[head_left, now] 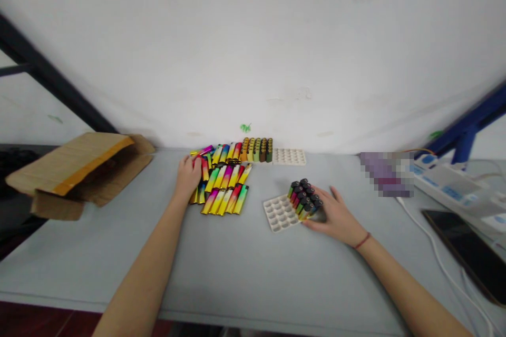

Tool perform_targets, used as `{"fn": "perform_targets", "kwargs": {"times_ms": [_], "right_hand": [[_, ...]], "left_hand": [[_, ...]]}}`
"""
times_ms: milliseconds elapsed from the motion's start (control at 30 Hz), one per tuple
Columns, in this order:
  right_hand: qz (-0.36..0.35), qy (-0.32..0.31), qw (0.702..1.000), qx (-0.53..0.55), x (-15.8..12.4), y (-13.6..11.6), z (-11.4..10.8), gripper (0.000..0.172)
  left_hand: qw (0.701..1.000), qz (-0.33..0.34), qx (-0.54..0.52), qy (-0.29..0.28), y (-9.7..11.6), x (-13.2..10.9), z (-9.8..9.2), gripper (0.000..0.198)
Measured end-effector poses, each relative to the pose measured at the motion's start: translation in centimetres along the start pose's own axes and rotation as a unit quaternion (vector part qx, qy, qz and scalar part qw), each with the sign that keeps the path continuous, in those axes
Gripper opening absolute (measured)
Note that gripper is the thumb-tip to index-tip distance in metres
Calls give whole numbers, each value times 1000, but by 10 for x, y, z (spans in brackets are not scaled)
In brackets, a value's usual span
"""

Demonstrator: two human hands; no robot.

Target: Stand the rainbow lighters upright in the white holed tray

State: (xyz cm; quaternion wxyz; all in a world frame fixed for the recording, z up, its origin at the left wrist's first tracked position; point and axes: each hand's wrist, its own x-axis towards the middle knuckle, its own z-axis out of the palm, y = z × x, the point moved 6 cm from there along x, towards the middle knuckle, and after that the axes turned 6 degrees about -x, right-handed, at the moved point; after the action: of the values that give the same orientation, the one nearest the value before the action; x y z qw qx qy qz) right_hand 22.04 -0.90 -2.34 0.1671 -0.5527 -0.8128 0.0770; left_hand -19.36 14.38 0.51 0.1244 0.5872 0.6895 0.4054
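Note:
My left hand [187, 175] rests at the left side of a pile of shiny tubes [227, 176] in yellow, pink, green and red. Its fingers curl down among them, and the fingertips are hidden. On the right, a white tray with round hollows [280, 213] lies slightly turned on the table. Several upright black-topped tubes [303, 197] fill its right part, while hollows show on its left. My right hand [330, 215] closes round the tray's right end, thumb at the near corner and some fingers beside the tubes. A red cord circles that wrist.
Behind stands a block of upright tubes [256, 149], beside a second white tray [290, 156] against the wall. An opened cardboard box [79, 168] lies left. At right are a blurred purple object [383, 174], a white power strip [446, 184], a cable [429, 237] and a black phone [466, 253].

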Motion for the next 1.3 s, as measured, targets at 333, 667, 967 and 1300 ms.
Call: {"fn": "perform_targets", "kwargs": {"times_ms": [333,667,967,1300], "right_hand": [[-5,12,1000,1,0,-1,0,79],[-4,6,1000,-1,1,-2,0,81],[-12,-3,1000,6,7,-10,-3,91],[25,4,995,91,8,-14,-5,93]], "left_hand": [[996,-42,-60,58,-17,-1,-24,44],[989,109,-25,93,40,-19,-35,37],[901,205,-100,-370,182,-171,77,101],[900,144,-203,-358,190,-191,104,68]]}}
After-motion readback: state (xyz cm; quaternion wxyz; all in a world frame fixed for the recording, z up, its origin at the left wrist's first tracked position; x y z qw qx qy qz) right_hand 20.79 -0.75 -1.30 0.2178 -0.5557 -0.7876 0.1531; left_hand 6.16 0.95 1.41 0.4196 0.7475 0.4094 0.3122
